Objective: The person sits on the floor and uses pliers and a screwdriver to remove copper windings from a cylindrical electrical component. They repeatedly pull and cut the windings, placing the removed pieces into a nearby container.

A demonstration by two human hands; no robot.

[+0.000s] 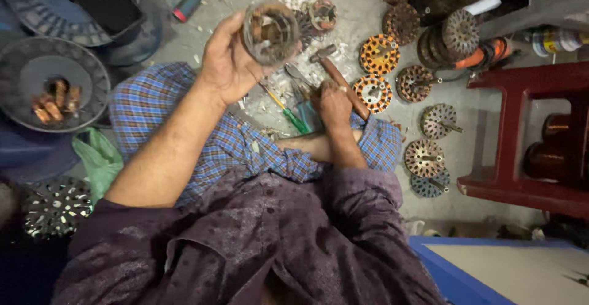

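The left hand [230, 66] grips a round stator [270, 30] raised over the floor; held by its edge, it could slip onto the tools below. The right hand [334, 104] is closed low by the hammer [337, 72], but what it grips is unclear. The stator is blurred.

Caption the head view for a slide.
Seated on the floor, left hand lifts a round motor stator; right hand rests by a hammer.

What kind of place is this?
Likely a small fan-motor repair shop, worked on the floor: wound motor cores lie about, copper wire spools sit under a red stool, and a hammer lies nearby.
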